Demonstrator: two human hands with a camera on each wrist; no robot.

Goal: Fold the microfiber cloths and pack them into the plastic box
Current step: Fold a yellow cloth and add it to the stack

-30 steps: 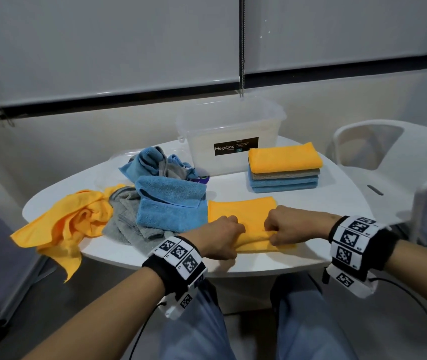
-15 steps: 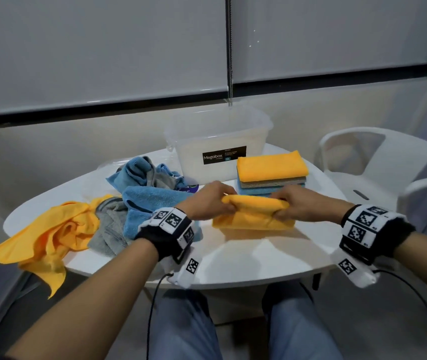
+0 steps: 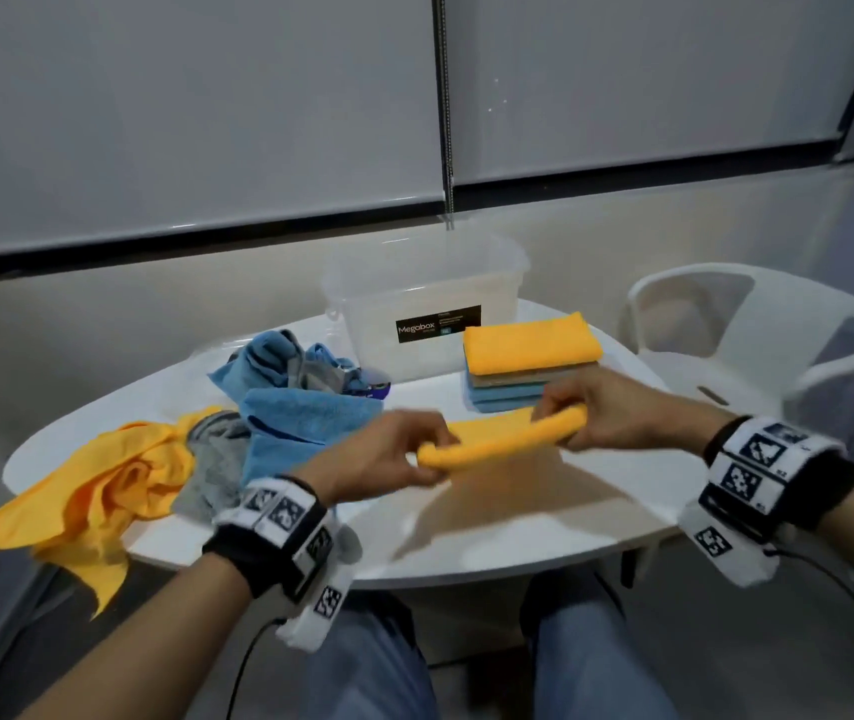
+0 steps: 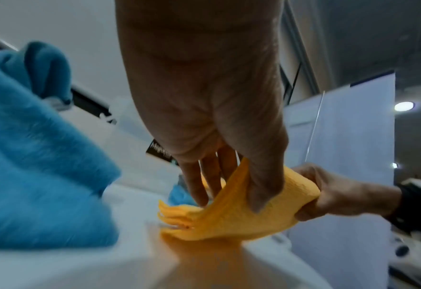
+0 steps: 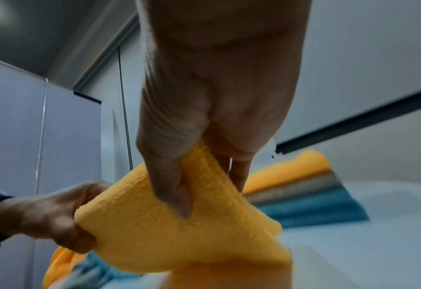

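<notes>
Head camera looks down over the bench point(image 3: 466, 553); both wrist cameras sit close, sharing the yellow cloth point(image 4: 231, 215).

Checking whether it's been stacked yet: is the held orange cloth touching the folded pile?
Cannot tell. In the head view the folded orange cloth overlaps the folded pile; no view shows a gap or contact.

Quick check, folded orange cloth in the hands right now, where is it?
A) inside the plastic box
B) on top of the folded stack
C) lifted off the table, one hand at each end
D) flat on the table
C: the left hand and right hand each grip an end of the folded orange cloth, which hangs above the table, short of the folded stack.
</notes>
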